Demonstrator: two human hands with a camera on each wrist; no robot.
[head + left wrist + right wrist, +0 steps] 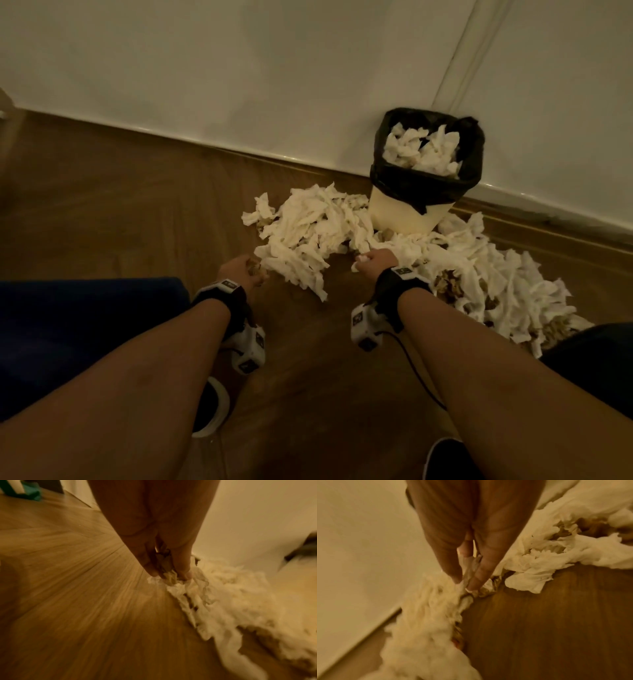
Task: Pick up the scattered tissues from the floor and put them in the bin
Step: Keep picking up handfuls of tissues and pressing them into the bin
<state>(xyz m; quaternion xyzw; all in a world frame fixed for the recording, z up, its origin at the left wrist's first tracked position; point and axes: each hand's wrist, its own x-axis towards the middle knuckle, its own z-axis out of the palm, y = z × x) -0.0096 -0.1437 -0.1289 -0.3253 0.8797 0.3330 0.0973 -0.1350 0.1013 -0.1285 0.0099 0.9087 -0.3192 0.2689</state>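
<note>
Lying in a crumpled white heap (308, 229) on the wood-grain floor (120, 212), the tissues wrap round the base of a cream bin (407, 214) lined with a black bag (424, 190) and already holding more. The left hand (241, 270) pinches a brownish wad at the heap's edge; the right hand (375, 262) pinches a white tissue (469, 566). No writing is legible.

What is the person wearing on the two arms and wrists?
Both forearms are bare, with no sleeves. Each wrist carries a black strap with a small white module on top that bears a dark marking. A white boxy camera unit hangs under the right wrist, with a thin black cable running back from it. A similar unit hangs under the left wrist.
</note>
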